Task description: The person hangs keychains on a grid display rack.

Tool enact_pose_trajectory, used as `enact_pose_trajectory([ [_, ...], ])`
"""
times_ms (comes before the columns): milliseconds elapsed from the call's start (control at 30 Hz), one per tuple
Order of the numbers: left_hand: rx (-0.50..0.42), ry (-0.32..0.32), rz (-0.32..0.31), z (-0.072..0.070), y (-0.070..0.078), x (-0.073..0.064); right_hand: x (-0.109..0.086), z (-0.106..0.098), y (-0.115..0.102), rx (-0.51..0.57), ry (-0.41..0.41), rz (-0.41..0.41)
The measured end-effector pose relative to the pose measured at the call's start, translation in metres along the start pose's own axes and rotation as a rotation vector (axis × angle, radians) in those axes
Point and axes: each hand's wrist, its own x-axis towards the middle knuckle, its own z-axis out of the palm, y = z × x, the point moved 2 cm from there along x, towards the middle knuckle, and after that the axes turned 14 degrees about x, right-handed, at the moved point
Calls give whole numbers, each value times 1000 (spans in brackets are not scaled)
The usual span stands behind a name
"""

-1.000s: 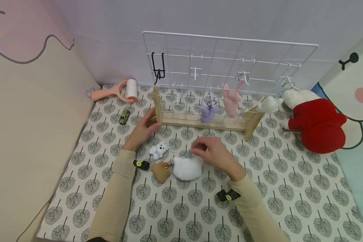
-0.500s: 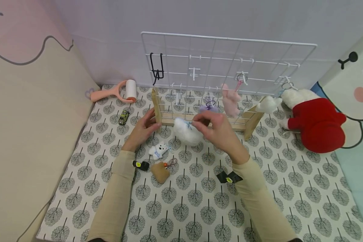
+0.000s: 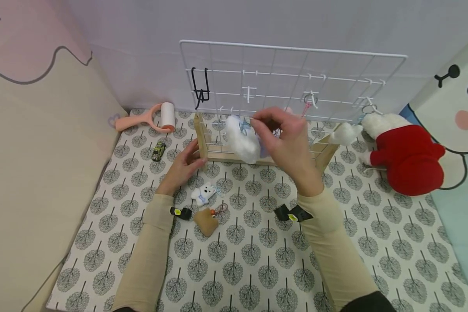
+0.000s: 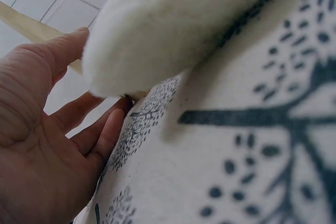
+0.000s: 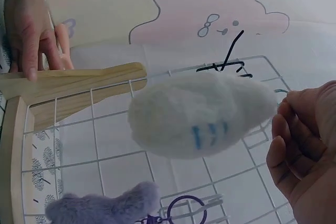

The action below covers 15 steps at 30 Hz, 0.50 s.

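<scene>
Evidently the work is partway along. In the head view, the right hand holds a white plush raised before the wire rack. A white charm hangs at the right end, and a pink strap hangs from another hook, so some hanging seems done. A small bear and a brown charm lie on the cloth, so those 2 are probably left, plus the plush in hand; the black hook has nothing on it.

In the left wrist view, the thumb and fingers of the left hand straddle the wooden post, loosely gripping it; a white furry shape fills the foreground.

In the right wrist view, thumb and fingertips pinch a blue loop at 1 end of the plush, which appears unhooked. A purple plush shows below, beside its ring.
</scene>
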Motion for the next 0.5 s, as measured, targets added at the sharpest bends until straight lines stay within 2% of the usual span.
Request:
enact_pose_trajectory([
  [133, 4, 2, -2, 0, -2, 0, 10, 0, -6, 27, 90, -3],
  [267, -2, 1, 0, 0, -2, -1, 18, 1, -9, 35, 126, -7],
  [500, 5, 5, -19, -1, -3, 0, 23, 4, -10, 54, 180, 107],
])
